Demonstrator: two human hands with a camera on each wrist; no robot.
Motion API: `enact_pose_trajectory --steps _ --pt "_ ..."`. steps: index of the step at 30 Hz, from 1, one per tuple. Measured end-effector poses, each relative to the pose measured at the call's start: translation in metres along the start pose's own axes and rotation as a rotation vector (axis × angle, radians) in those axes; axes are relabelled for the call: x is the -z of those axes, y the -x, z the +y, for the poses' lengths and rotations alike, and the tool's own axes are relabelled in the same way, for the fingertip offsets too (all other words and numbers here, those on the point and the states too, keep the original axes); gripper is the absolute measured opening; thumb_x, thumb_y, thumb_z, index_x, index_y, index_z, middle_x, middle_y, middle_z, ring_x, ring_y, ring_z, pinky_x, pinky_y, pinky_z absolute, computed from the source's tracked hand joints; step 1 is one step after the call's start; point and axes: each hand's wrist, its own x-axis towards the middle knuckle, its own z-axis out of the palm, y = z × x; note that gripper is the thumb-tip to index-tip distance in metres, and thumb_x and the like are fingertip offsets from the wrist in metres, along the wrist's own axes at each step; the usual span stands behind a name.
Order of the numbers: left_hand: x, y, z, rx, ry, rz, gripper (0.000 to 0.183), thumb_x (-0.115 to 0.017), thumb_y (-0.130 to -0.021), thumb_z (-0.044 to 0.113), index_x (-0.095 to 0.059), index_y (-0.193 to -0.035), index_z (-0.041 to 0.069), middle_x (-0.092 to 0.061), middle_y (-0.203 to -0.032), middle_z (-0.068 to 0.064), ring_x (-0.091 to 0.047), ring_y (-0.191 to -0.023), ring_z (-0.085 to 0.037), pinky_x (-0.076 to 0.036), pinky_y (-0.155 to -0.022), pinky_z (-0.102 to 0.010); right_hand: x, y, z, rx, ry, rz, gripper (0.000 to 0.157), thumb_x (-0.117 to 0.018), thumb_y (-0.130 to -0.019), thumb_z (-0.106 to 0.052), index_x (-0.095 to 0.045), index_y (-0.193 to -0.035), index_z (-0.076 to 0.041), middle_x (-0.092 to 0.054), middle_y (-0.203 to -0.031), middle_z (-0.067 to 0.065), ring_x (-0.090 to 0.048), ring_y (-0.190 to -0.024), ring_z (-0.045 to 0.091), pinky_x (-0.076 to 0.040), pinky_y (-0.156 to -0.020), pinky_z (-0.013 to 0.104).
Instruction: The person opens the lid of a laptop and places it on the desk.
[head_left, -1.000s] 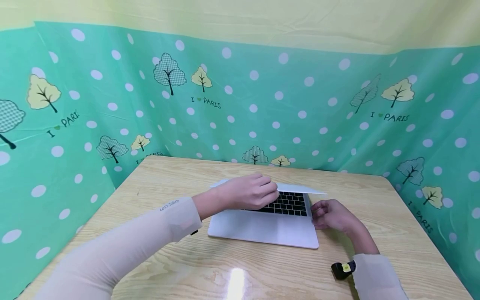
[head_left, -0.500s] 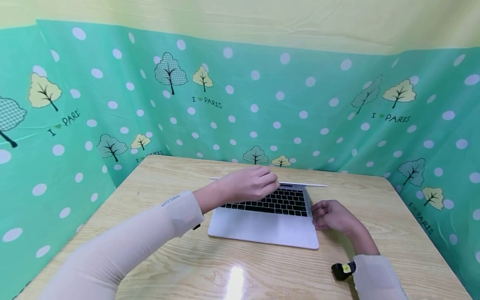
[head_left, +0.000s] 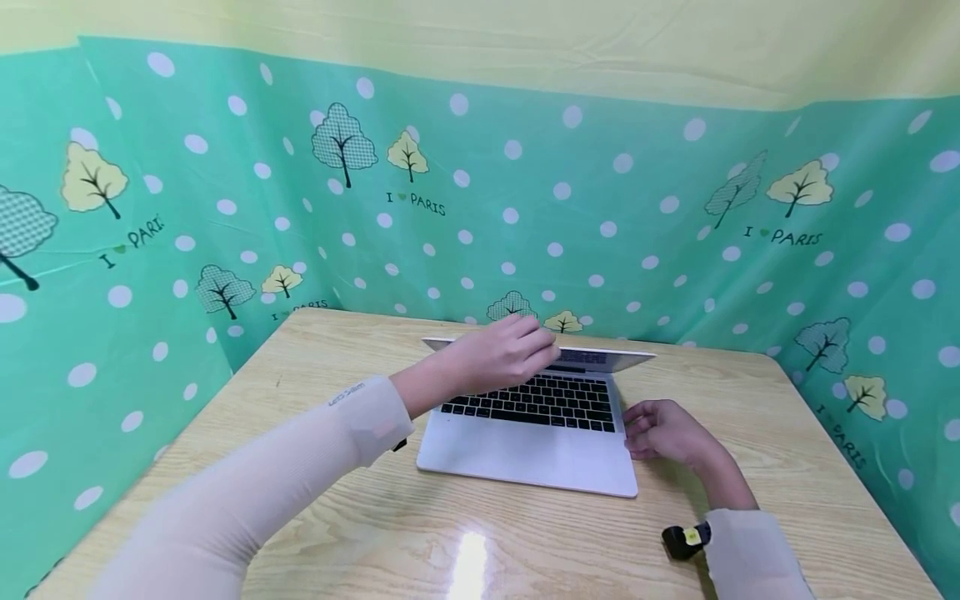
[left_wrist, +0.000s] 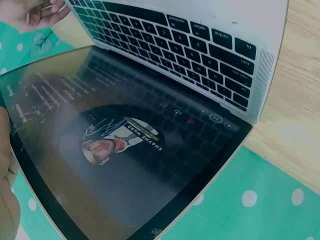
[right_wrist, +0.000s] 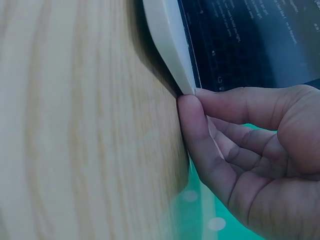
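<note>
A silver laptop (head_left: pixel 525 454) rests on the wooden table, its black keyboard (head_left: pixel 558 404) showing. The lid (head_left: pixel 618 361) stands partly raised and tilted back. My left hand (head_left: pixel 498 354) holds the lid's top edge, fingers curled at about its middle; in the left wrist view only part of that hand shows at the left border. The lit screen (left_wrist: pixel 150 190) carries a round picture of a person and lines of text. My right hand (right_wrist: pixel 250 145) pinches the right side edge of the laptop's base between thumb and finger.
The light wooden table (head_left: pixel 360 533) extends around the laptop, with a bright glare patch near the front. Behind and at both sides hangs a green dotted curtain (head_left: pixel 420 258) with printed trees. A black wrist camera (head_left: pixel 684 542) sits at the right wrist.
The lid has swung up and back from a low angle, uncovering more keyboard and part of the screen. My left hand has risen with it. The right hand has stayed at the base.
</note>
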Motion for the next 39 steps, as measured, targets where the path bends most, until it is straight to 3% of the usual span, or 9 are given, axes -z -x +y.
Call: enact_pose_trajectory --steps 8,18,27,39 --pt "-0.008 -0.006 -0.008 0.087 -0.052 0.003 0.025 -0.044 -0.096 0.002 -0.062 -0.113 0.006 -0.063 -0.108 -0.007 -0.058 -0.089 -0.022 -0.049 -0.073 -0.029 0.000 -0.003 0.003 0.001 0.017 0.021 0.041 -0.061 -0.077 0.014 -0.051 -0.118 0.011 -0.058 -0.091 0.018 -0.063 -0.076 0.022 -0.056 -0.069 0.036" --pt "-0.014 -0.012 -0.011 0.231 0.038 0.004 0.025 -0.044 -0.098 0.009 -0.061 -0.117 0.008 -0.062 -0.110 -0.007 -0.056 -0.090 -0.023 -0.047 -0.071 -0.030 -0.002 -0.003 0.000 -0.006 0.030 0.034 0.041 -0.061 -0.078 0.013 -0.051 -0.118 0.011 -0.058 -0.092 0.018 -0.063 -0.075 0.021 -0.056 -0.069 0.036" --pt "-0.029 -0.019 -0.011 0.346 0.078 0.002 0.032 -0.034 -0.098 0.009 -0.059 -0.118 0.007 -0.060 -0.109 -0.006 -0.053 -0.089 -0.023 -0.045 -0.074 -0.030 -0.002 -0.001 0.001 -0.033 0.038 0.048 0.041 -0.062 -0.078 0.014 -0.052 -0.118 0.009 -0.058 -0.092 0.017 -0.063 -0.074 0.021 -0.056 -0.068 0.036" --pt "-0.042 -0.026 -0.018 0.428 0.121 0.041 0.033 -0.032 -0.098 0.009 -0.060 -0.116 0.007 -0.061 -0.107 -0.006 -0.051 -0.087 -0.023 -0.042 -0.072 -0.030 -0.001 -0.004 0.004 -0.039 0.037 0.055 0.041 -0.063 -0.078 0.013 -0.052 -0.117 0.007 -0.058 -0.092 0.016 -0.062 -0.075 0.022 -0.056 -0.068 0.035"
